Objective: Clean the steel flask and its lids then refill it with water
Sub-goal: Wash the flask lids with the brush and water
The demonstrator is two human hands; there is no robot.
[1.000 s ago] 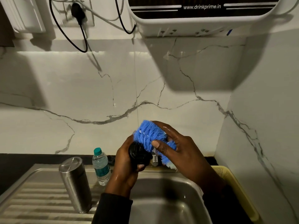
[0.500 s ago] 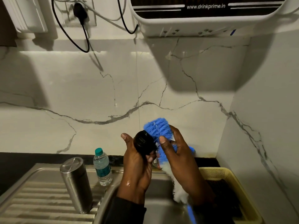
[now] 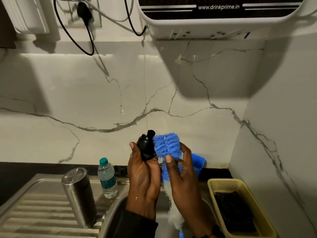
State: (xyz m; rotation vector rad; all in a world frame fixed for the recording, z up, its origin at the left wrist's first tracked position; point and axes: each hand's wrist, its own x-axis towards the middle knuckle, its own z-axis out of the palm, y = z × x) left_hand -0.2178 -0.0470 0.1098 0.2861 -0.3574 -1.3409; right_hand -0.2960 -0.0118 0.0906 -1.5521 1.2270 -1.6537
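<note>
**Scrubbing the black lid w/ the bottle brush**

Left hand [image 3: 145, 170], lower centre of frame, holds the black lid [image 3: 146, 146] up above the sink [image 3: 113, 219], fingers curled round it, thumb on its left side. Right hand [image 3: 183, 176] just beside it, wrapped round the brush [image 3: 167, 146] at its neck; blue bristle head pokes up past the fingers and touches the lid's right side. White fluffy part of the brush trails down btwn the wrists; handle mostly hidden.

Steel flask [image 3: 79, 196] stands upright on the ribbed drainboard [image 3: 39, 212], lower left, well apart from the hands; top looks closed by a steel cap, though I can't be sure. Plastic water bottle [image 3: 107, 179] w/ green cap just behind it to the right. Yellow basket [image 3: 240, 184] lower right, blue cup [image 3: 199, 162] behind the right hand. Water purifier [image 3: 217, 12] on the wall, top of frame.

Step in hand, prob: brushing the lid. To do it well: rotate lid in the left hand so bristles reach all round, esp. the spout and any threads/grooves; short firm strokes, keep it over the sink so drips fall in. Wet plastic is slippery, so grip firm. Flask body and refill apparently still to do.
</note>
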